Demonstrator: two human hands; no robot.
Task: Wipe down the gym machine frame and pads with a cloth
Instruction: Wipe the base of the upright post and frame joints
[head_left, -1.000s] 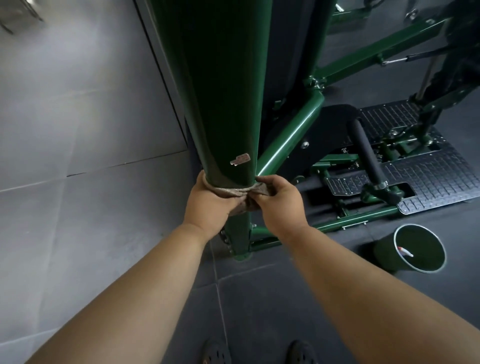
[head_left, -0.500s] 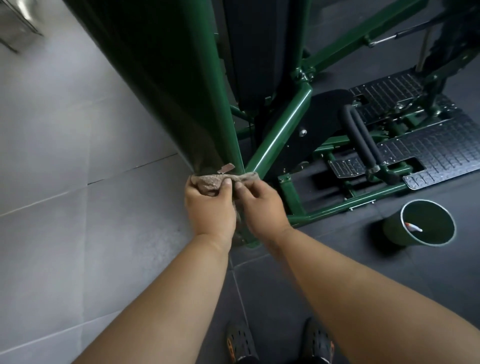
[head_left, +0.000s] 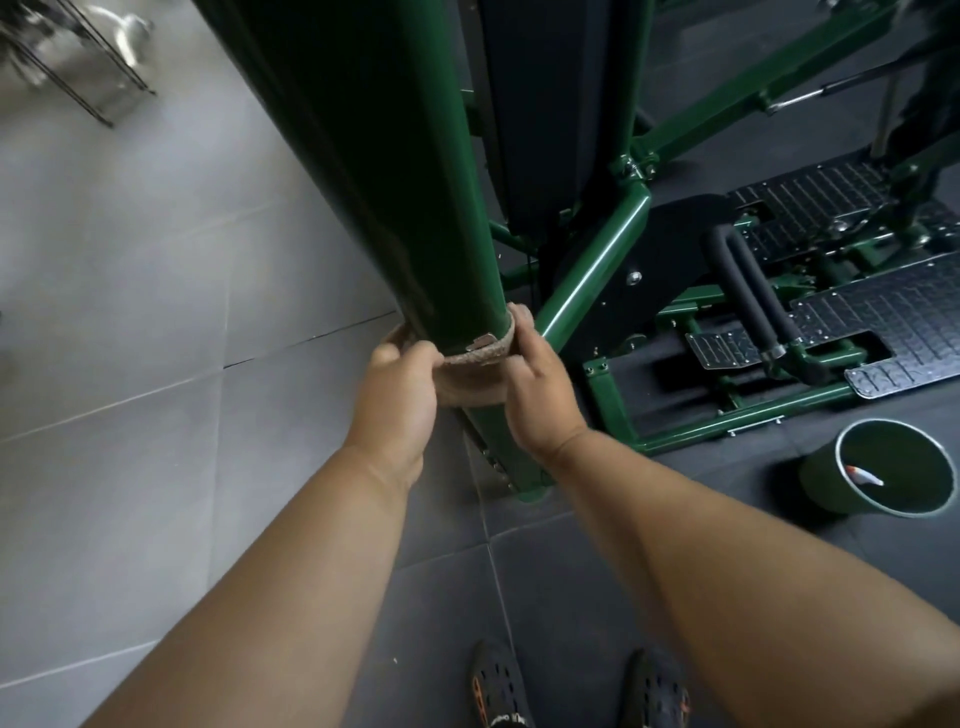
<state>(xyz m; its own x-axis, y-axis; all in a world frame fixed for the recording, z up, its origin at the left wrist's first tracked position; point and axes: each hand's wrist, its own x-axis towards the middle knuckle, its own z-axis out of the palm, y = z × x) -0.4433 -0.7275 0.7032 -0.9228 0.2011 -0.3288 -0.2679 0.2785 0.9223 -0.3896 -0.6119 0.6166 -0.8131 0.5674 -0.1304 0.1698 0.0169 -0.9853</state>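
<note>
Grey floor tiles (head_left: 130, 364); both hands' fingers grip cloth (head_left: 475, 376) around green post (head_left: 415, 182), bucket (head_left: 883, 467) nearby.

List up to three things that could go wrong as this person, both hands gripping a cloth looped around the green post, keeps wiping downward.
1. A small peeling silver sticker sits right at the brown woven cloth; the cloth may catch or tear it.
2. The left hand and right hand near the thick dark green metal post's bolted base bracket; knuckles could scrape it.
3. The round green bucket stands close; a step sideways might tip it.
</note>
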